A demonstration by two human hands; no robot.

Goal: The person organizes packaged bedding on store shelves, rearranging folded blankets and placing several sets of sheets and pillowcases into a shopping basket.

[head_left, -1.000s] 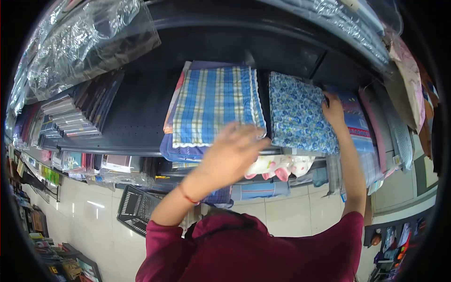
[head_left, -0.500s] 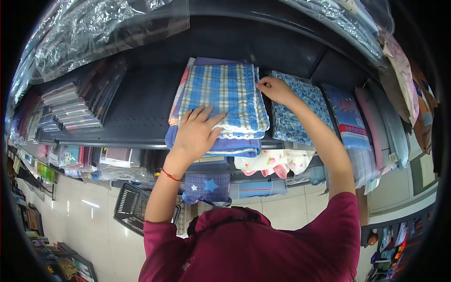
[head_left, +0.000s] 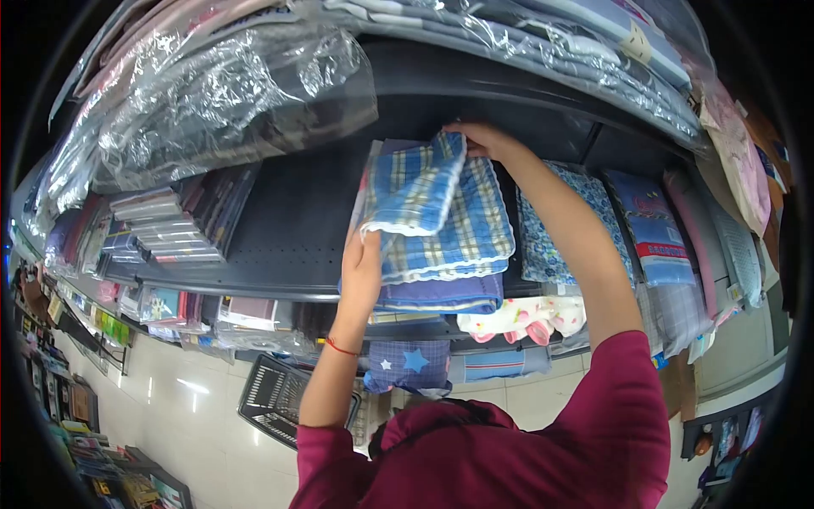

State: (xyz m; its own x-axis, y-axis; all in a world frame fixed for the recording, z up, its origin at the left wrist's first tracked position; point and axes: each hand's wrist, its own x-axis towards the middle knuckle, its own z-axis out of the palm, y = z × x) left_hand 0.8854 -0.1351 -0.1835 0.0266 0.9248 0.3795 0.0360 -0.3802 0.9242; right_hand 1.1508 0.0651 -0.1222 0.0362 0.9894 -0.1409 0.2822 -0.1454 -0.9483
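blue plaid with white scalloped trim, that's the folded cloth at the centre of play, sitting on top of a pile on the dark shelf! over at its far edge, the right hand has a corner pinched between thumb and fingers, and that top layer is raised and turned back in a slanting flap, with more plaid showing under it and to the right. down at the near left of the flap, the left hand is right up against the trim, red string around its wrist; its fingertips are partly hidden, so i cannot tell whether it grips the cloth or merely touches it. underneath, a purple cloth pokes out along the front edge of the pile. just to the right lies a blue floral cloth, the right forearm crossing above it, and past that a blue package with a red band. below, a spotted white cloth shows pink patches, with a star-patterned cloth lower still. left of the pile, well apart, clear-wrapped packets are stacked, and a black basket stands on the pale tiled floor!
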